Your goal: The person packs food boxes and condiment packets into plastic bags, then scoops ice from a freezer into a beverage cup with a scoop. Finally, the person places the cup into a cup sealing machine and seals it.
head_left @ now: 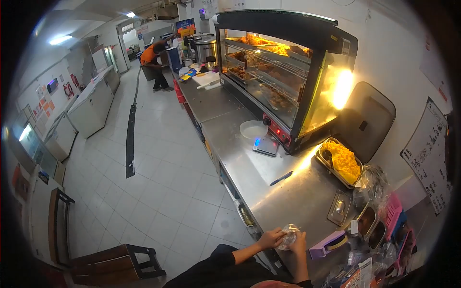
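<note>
Near the front edge of the steel counter (269,197), my left hand (272,238) and my right hand (298,243) hold a crumpled clear plastic item (288,236) between them. The fingers of both hands are closed on it; whether it is a bag or a wrapped piece I cannot tell. Just right of my right hand sits a purple tape dispenser (326,246). Further up the counter lie a blue pen (281,178) and a small scale (265,146) with a lit display, with a clear bowl (253,129) beside it.
A lit glass food warmer (269,72) stands at the back. Right of it are a tray of yellow food (342,162), a steel lid (339,207) and plastic bags (372,185). A person in orange (152,55) bends by the far counter. A wooden stool (115,264) stands lower left.
</note>
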`<move>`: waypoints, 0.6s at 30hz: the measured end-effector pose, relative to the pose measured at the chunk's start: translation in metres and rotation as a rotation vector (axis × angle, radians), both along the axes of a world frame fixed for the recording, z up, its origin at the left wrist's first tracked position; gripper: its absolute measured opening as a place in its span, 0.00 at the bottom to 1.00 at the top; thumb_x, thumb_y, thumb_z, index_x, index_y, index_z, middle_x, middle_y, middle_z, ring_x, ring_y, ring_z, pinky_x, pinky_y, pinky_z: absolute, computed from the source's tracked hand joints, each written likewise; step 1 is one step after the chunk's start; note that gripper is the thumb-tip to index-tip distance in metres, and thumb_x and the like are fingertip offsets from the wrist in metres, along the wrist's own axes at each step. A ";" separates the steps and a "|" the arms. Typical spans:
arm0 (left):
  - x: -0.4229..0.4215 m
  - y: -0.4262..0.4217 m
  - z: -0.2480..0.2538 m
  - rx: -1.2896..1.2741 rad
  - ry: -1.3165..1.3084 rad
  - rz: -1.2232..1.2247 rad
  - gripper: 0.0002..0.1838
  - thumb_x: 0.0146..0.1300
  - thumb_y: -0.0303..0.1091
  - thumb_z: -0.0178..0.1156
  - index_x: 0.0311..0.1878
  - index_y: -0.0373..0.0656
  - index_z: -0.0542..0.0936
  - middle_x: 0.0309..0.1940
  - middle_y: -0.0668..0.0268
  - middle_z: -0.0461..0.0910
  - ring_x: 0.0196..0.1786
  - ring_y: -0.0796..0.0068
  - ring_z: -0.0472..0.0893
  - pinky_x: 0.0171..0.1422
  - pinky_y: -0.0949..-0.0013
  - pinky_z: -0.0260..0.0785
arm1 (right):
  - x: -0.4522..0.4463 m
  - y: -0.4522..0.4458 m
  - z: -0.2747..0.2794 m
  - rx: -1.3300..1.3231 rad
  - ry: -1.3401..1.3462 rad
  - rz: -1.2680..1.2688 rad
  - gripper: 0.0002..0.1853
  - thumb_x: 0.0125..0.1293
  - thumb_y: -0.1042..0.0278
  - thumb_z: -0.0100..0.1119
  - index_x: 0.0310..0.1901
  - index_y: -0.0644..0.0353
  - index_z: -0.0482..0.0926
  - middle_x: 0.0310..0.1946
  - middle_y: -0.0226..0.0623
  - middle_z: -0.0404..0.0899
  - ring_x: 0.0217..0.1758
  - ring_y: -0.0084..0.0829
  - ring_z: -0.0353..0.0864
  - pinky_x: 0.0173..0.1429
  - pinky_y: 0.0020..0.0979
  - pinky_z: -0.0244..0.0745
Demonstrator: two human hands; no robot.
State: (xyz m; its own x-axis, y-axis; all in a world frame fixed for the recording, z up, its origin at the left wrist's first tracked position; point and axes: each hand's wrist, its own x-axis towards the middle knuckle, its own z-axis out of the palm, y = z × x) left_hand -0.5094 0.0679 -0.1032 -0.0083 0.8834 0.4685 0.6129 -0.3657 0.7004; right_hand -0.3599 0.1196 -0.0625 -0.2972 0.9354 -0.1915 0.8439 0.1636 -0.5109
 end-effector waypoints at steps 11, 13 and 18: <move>0.000 0.001 -0.001 0.024 -0.006 0.015 0.12 0.49 0.31 0.56 0.40 0.47 0.76 0.30 0.63 0.73 0.22 0.63 0.75 0.25 0.67 0.68 | -0.002 0.000 0.001 0.016 -0.013 0.009 0.34 0.28 0.74 0.70 0.45 0.54 0.69 0.42 0.42 0.63 0.44 0.47 0.71 0.47 0.39 0.71; 0.000 0.001 -0.001 0.022 -0.002 0.012 0.12 0.50 0.31 0.56 0.40 0.47 0.76 0.30 0.63 0.73 0.23 0.63 0.75 0.26 0.66 0.68 | -0.002 0.000 0.000 0.022 -0.006 0.005 0.34 0.28 0.74 0.70 0.45 0.54 0.69 0.42 0.42 0.63 0.43 0.46 0.71 0.47 0.39 0.71; 0.000 -0.001 0.004 -0.008 0.025 0.007 0.11 0.50 0.32 0.56 0.39 0.46 0.75 0.27 0.64 0.70 0.24 0.64 0.75 0.26 0.67 0.69 | -0.001 -0.001 0.001 0.009 0.018 -0.014 0.37 0.24 0.74 0.72 0.45 0.54 0.70 0.41 0.42 0.64 0.44 0.45 0.71 0.48 0.38 0.70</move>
